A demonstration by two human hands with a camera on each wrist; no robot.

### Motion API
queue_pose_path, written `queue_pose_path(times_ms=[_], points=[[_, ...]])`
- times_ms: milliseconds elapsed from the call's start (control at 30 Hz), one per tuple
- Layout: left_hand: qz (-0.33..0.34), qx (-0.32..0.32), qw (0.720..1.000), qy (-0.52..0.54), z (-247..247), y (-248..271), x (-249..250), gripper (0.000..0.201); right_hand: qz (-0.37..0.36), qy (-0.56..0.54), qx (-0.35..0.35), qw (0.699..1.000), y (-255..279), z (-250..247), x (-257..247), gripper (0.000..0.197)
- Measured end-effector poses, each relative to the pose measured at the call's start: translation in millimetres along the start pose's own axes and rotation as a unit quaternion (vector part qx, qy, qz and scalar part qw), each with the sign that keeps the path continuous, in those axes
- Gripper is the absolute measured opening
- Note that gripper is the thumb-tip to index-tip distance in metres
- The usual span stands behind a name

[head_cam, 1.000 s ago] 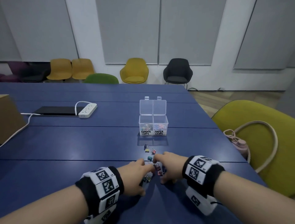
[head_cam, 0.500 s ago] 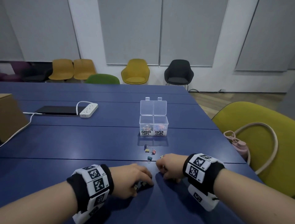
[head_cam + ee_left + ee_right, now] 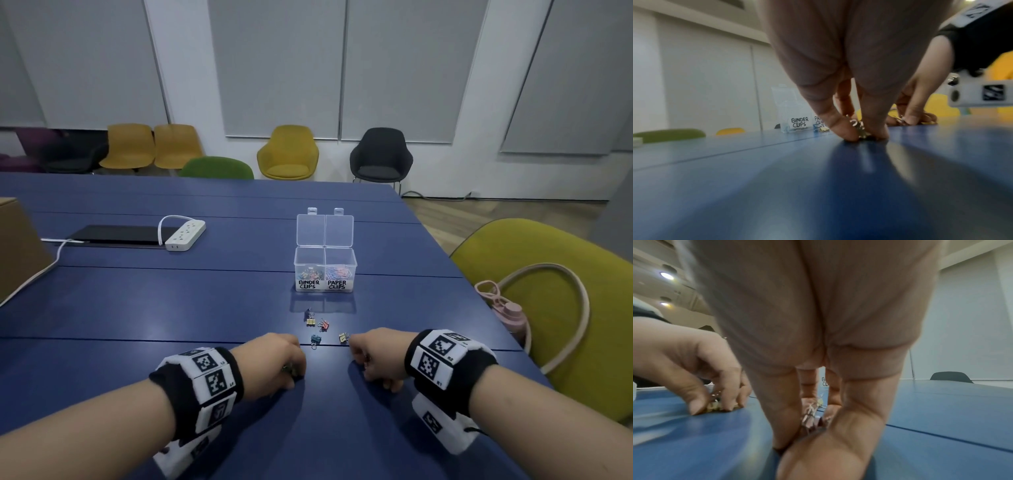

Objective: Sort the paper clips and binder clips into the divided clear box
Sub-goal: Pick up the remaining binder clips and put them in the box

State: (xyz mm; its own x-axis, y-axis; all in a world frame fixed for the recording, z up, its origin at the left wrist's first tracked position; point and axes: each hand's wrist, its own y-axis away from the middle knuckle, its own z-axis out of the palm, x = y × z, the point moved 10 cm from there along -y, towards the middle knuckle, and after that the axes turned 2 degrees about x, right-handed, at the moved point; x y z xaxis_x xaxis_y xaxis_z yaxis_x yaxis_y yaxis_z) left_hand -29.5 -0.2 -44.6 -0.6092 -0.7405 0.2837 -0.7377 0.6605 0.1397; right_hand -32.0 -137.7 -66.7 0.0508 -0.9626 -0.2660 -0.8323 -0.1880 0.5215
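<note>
The clear divided box (image 3: 325,274) stands mid-table with its lid up, labelled BINDER CLIPS on the left and PAPER CLIPS on the right, and both halves hold clips. Several small binder clips lie loose in front of it: gold (image 3: 310,320), red (image 3: 323,324), teal (image 3: 315,339) and another gold one (image 3: 343,337). My left hand (image 3: 291,371) rests on the table near me, thumb and fingers curled round a bunch of binder clips (image 3: 861,131). My right hand (image 3: 364,363) is beside it, its fingers gathered round more binder clips (image 3: 809,417).
On the blue table (image 3: 171,308), a white power strip (image 3: 185,234) and a black flat device (image 3: 116,234) lie at the far left, with a cardboard box (image 3: 17,246) at the left edge. A yellow-green chair (image 3: 565,301) with a pink bottle (image 3: 507,311) stands to the right.
Both hands have drawn back toward me and apart from the pile, their fingers curling in round clips. Several clips stay on the table in front of the box.
</note>
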Motion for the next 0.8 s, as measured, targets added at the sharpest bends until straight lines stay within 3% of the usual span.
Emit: queue_pose_path(times_ms=[133,267,400,533,667,733,800], points=[[-0.057,-0.021,0.998,-0.015,-1.1,-14.1,-7.3,0.019,-0.004,0.068,0.010,0.998,1.6,-4.2,-10.2,0.012],[-0.088,-0.056,0.993,-0.059,-1.2,-20.5,-4.3,0.014,-0.010,0.204,0.051,0.978,3.4,-8.4,-23.6,0.030],[-0.103,-0.078,0.988,-0.086,-1.1,-21.0,-4.0,0.012,-0.002,0.220,0.069,0.973,0.2,-9.7,-23.6,0.034],[-0.107,-0.090,0.985,-0.098,0.1,-18.6,-8.0,0.020,0.015,0.176,0.097,0.979,-1.7,-13.4,-17.5,0.030],[-0.091,-0.058,0.990,-0.087,-2.2,-13.3,-7.2,0.009,0.030,0.103,0.100,0.989,-2.0,-15.4,-6.5,0.023],[-0.101,-0.035,0.993,-0.054,-5.4,-11.2,-15.4,0.007,0.043,-0.020,0.096,0.994,-2.2,-16.4,7.4,0.019],[-0.136,-0.014,0.990,0.036,-7.5,-9.5,-33.5,0.012,0.048,-0.186,0.092,0.977,-1.9,-14.1,20.7,0.020]])
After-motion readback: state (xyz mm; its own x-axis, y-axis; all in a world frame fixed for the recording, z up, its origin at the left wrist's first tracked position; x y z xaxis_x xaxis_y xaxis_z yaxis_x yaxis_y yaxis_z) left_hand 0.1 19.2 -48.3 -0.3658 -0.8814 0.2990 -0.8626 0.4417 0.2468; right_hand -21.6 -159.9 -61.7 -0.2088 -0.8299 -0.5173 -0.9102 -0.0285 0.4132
